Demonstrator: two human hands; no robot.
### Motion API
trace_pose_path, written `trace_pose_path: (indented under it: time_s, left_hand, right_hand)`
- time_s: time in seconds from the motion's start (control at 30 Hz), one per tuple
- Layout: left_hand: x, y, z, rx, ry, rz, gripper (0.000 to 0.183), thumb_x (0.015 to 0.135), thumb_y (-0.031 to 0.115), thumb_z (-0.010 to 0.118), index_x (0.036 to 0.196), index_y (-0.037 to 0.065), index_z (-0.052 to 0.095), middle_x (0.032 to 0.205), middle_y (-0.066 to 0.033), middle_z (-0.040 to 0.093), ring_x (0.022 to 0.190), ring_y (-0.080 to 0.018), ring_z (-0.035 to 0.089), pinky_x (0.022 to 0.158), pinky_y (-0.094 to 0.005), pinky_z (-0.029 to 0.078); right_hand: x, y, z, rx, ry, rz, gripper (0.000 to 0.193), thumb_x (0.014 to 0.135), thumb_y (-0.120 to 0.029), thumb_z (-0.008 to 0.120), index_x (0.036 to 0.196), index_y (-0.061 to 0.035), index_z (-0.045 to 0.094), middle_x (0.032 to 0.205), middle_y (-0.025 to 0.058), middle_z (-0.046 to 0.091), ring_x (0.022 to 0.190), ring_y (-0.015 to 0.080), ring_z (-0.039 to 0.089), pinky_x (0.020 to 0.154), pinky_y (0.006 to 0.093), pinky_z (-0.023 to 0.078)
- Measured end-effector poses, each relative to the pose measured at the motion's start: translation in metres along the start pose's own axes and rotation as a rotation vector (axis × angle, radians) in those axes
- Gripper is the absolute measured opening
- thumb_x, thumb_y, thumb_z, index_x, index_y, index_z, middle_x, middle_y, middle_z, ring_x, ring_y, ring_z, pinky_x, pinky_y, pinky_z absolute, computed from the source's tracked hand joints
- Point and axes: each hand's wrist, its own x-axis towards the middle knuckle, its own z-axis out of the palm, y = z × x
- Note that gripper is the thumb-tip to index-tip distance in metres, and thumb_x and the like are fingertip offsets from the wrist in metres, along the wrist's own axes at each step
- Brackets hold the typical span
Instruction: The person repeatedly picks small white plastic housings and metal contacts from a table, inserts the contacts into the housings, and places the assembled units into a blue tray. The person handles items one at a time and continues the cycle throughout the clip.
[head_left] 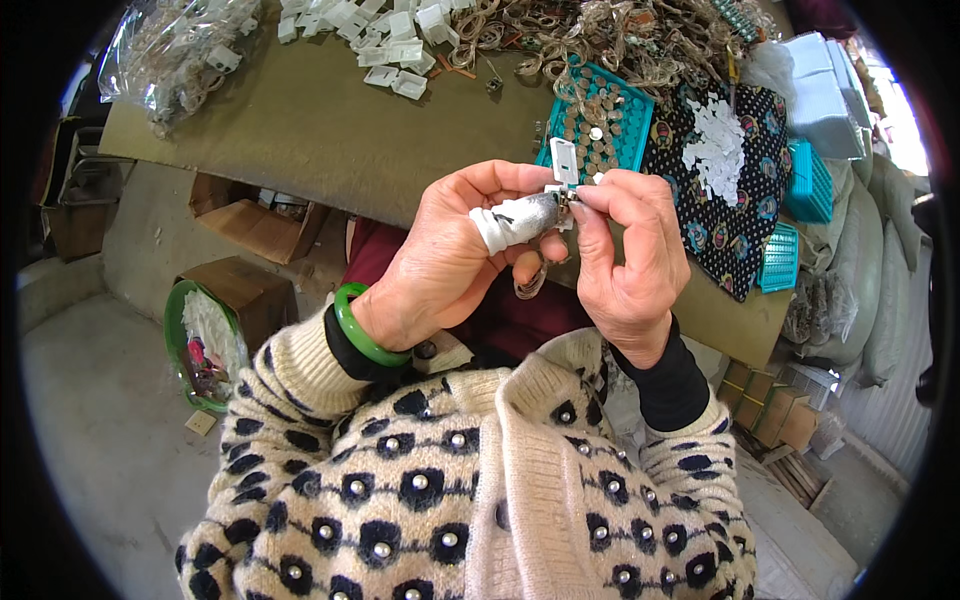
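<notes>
My left hand [440, 250] grips a small white plastic case [564, 162] whose lid stands up, above the table's near edge. One finger of that hand wears a white and silver wrapping [515, 221]. A loop of thin clear-brown wire [531, 284] hangs below these fingers. My right hand [635, 260] meets the case from the right, thumb and forefinger pinched at its open body. Small metal bits show between the fingertips, but what the right hand pinches is too small to tell. Just beyond lies a teal basket [632, 112] with many small round metal discs.
White plastic cases [400, 50] and tangled wire bundles [600, 30] cover the table's far side. White tabs [715, 150] lie on a patterned black cloth [700, 235] at right. A clear bag [170, 60] sits far left. On the floor are a green basin [178, 345] and cardboard boxes [240, 290].
</notes>
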Motion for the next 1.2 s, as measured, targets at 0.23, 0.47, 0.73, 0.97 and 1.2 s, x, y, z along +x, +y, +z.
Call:
trace_pose_path:
  time_s: [0.23,0.47,0.73,0.97,1.2]
  left_hand:
    - [-0.005,0.001,0.001,0.081,0.027,0.038,0.022,0.093,0.012,0.066,0.111,0.002,0.062,0.096,-0.013,0.067,0.072,-0.0175,0.068,0.048,-0.0218,0.048]
    - [-0.005,0.003,0.001,0.129,-0.03,0.069,0.017,0.094,0.011,0.064,0.11,0.005,0.064,0.092,-0.0151,0.07,0.07,-0.0178,0.069,0.047,-0.0209,0.047]
    - [-0.006,0.006,-0.003,0.247,0.021,0.116,0.015,0.094,0.011,0.064,0.108,0.007,0.061,0.096,-0.0135,0.069,0.074,-0.0166,0.07,0.049,-0.0189,0.047]
    - [-0.003,0.009,-0.011,0.11,0.009,0.081,0.018,0.093,0.013,0.065,0.109,0.007,0.059,0.1,-0.0142,0.069,0.079,-0.0185,0.069,0.05,-0.0202,0.041]
    - [-0.004,0.012,-0.012,-0.024,-0.022,0.041,0.019,0.094,0.013,0.064,0.11,0.005,0.059,0.099,-0.0129,0.068,0.084,-0.0217,0.072,0.048,-0.0191,0.041]
  right_hand:
    - [0.009,0.0,-0.01,0.129,-0.198,0.035,0.011,0.085,0.006,0.066,0.094,0.0024,0.061,0.088,0.0135,0.062,0.075,0.0247,0.061,0.067,0.031,0.051]
    - [0.01,-0.003,-0.016,1.067,-0.261,0.86,0.014,0.09,0.002,0.063,0.101,-0.0001,0.054,0.094,0.0078,0.059,0.077,0.0148,0.06,0.067,0.0278,0.052]
    - [0.013,-0.01,0.001,1.161,-0.186,0.972,0.029,0.095,-0.004,0.061,0.122,0.0001,0.05,0.107,0.0086,0.059,0.085,0.013,0.062,0.075,0.0262,0.054]
    - [0.017,-0.004,0.009,0.904,-0.134,0.814,0.029,0.094,-0.006,0.063,0.121,0.0035,0.058,0.11,0.0131,0.067,0.099,0.0166,0.064,0.093,0.0293,0.049]
    - [0.015,-0.003,0.014,0.596,-0.031,0.57,0.017,0.092,0.0,0.065,0.109,0.0045,0.066,0.099,0.0094,0.07,0.088,0.0108,0.066,0.078,0.0229,0.053]
